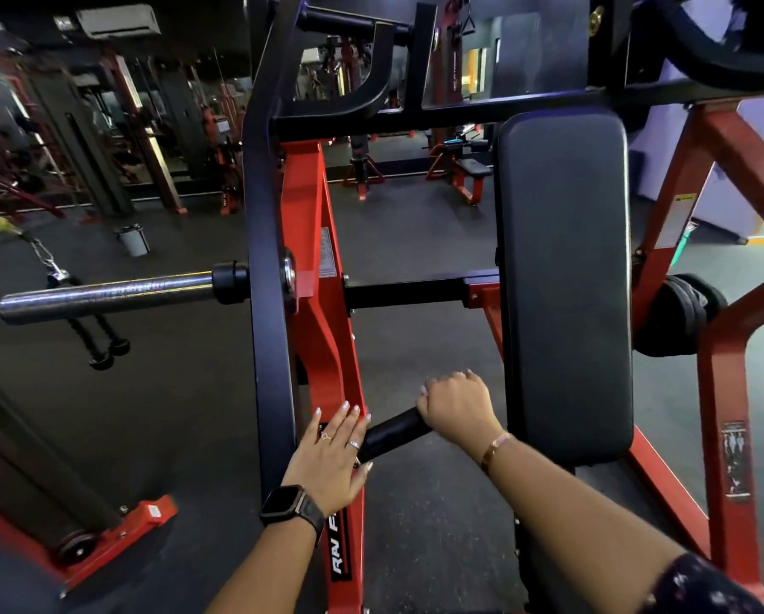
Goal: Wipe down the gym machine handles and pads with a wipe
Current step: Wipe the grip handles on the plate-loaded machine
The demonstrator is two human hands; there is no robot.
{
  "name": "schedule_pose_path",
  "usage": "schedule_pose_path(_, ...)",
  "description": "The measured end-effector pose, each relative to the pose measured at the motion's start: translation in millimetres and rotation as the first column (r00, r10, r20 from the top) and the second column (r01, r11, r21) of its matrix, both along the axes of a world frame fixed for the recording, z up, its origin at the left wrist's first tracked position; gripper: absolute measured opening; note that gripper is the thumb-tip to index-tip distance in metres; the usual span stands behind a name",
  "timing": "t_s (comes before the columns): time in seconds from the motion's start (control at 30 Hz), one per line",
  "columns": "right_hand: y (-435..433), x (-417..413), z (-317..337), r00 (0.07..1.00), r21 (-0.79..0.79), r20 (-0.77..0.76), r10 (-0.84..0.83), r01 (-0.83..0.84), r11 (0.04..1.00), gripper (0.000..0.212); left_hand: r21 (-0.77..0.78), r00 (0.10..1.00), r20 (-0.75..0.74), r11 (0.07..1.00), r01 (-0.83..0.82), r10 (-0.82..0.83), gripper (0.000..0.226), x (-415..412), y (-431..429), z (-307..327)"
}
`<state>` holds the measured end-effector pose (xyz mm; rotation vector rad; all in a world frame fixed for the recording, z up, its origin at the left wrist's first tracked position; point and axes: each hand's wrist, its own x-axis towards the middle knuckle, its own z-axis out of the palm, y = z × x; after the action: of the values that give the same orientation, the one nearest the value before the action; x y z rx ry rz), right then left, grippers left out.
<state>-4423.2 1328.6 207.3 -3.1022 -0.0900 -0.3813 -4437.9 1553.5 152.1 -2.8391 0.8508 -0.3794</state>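
A short black handle [393, 432] sticks out from the red frame [313, 303] of the gym machine, low in the middle of the view. My right hand [457, 405] grips the handle's free end, fingers curled round it. No wipe shows; the fist hides whatever lies under it. My left hand [333, 454] rests flat on the red frame beside the handle's base, fingers straight. The long black back pad [564, 281] stands upright just right of my right hand.
A chrome weight sleeve [105, 296] juts left from the black upright [265, 303]. Black weight plates [681, 312] hang on the right side. A rope attachment [101, 343] dangles at left. Other red machines and a small bucket [132, 239] stand behind on dark rubber floor.
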Motion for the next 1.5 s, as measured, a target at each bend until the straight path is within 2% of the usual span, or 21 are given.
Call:
schedule_pose_path(0.1, -12.6, 21.8, 24.4, 0.924, 0.207, -0.365, -0.113, 0.199, 0.958, 0.045, 0.012, 0.999, -0.027, 1.000, -0.017, 0.017, 0.064, -2.6, -1.0, 3.5)
schedule_pose_path(0.17, -25.6, 27.7, 28.8, 0.850, 0.399, -0.516, -0.104, 0.346, 0.849, 0.043, 0.022, 0.998, -0.047, 0.999, -0.035, 0.036, 0.064, -2.6, -1.3, 4.4)
schedule_pose_path(0.23, -32.8, 23.7, 26.8, 0.812, 0.559, -0.577, -0.089, 0.472, 0.682, 0.039, 0.029, 0.999, -0.029, 0.999, -0.037, 0.038, 0.064, -1.6, -0.6, 3.4)
schedule_pose_path(0.3, -34.6, 16.6, 25.9, 0.806, 0.641, -0.583, -0.104, 0.535, 0.550, 0.034, 0.036, 0.999, -0.002, 0.999, -0.036, 0.036, 0.064, -0.8, -0.8, 3.2)
schedule_pose_path(0.37, -34.1, 12.7, 26.0, 0.797, 0.650, -0.593, -0.118, 0.560, 0.514, 0.030, 0.043, 0.999, 0.008, 0.998, -0.045, 0.044, 0.064, -1.6, -1.3, 2.7)
schedule_pose_path(0.5, -31.5, 10.4, 32.2, 0.791, 0.627, -0.600, -0.116, 0.556, 0.545, 0.027, 0.042, 0.999, 0.024, 0.998, -0.042, 0.041, 0.065, -0.8, -0.7, 0.7)
schedule_pose_path(0.57, -29.8, 6.7, 30.7, 0.843, 0.590, -0.503, -0.192, 0.497, 0.636, 0.036, 0.046, 0.998, 0.046, 0.998, -0.043, 0.041, 0.064, -0.3, -0.5, 0.0)
schedule_pose_path(0.67, -16.4, -7.3, 14.2, 0.903, 0.573, -0.303, -0.304, 0.427, 0.699, 0.042, 0.046, 0.997, 0.058, 0.998, -0.043, 0.040, 0.064, -0.5, -0.7, -0.4)
schedule_pose_path(0.8, 1.8, -18.4, -24.1, 0.979, 0.507, -0.047, -0.197, 0.194, 0.840, 0.042, 0.039, 0.997, 0.066, 0.998, -0.040, 0.037, 0.064, -0.1, 0.6, -0.3)
schedule_pose_path(0.9, -4.2, -14.9, -36.9, 0.983, 0.451, 0.103, -0.150, 0.088, 0.888, 0.041, 0.023, 0.997, 0.072, 0.999, -0.038, 0.037, 0.064, 0.6, 0.4, -1.5)
schedule_pose_path(1.03, -24.9, -17.9, -46.5, 0.965, 0.299, 0.255, 0.056, -0.134, 0.945, 0.046, 0.001, 0.997, 0.076, 1.000, -0.029, 0.029, 0.065, -0.4, 0.4, -0.5)
schedule_pose_path(1.1, -38.1, -22.0, -56.5, 0.938, 0.131, 0.296, 0.183, -0.230, 0.964, 0.048, -0.024, 0.997, 0.068, 0.999, -0.040, 0.042, 0.064, -2.3, -3.0, -1.0)
schedule_pose_path(1.17, -46.6, -26.5, -65.7, 0.917, 0.055, 0.316, 0.242, -0.273, 0.961, 0.050, -0.091, 0.997, 0.034, 0.994, -0.061, 0.065, 0.065, -4.0, -14.8, -1.9)
schedule_pose_path(1.23, -45.5, -27.4, -65.4, 0.923, 0.108, 0.336, 0.188, -0.235, 0.966, 0.049, -0.166, 0.995, -0.027, 0.981, -0.099, 0.096, 0.067, -6.6, -33.9, -2.7)
schedule_pose_path(1.3, -35.4, -17.6, -50.9, 0.942, 0.174, 0.329, 0.064, -0.127, 0.976, 0.047, -0.209, 0.989, -0.071, 0.968, -0.141, 0.129, 0.070, -6.7, -53.1, -2.3)
schedule_pose_path(1.37, -18.8, -5.6, -33.2, 0.959, 0.139, 0.284, 0.022, -0.064, 0.988, 0.046, -0.254, 0.979, -0.082, 0.946, -0.200, 0.185, 0.073, -4.9, -67.9, -1.7)
schedule_pose_path(1.43, 0.5, -0.6, -23.3, 0.969, 0.012, 0.192, 0.155, -0.161, 0.987, 0.048, -0.277, 0.968, -0.076, 0.927, -0.253, 0.241, 0.080, -2.9, -78.3, -3.0)
schedule_pose_path(1.5, 15.0, -5.5, -33.5, 0.938, -0.077, 0.160, 0.306, -0.297, 0.952, 0.054, -0.282, 0.956, -0.074, 0.914, -0.293, 0.284, 0.092, -2.6, -86.3, -5.9)
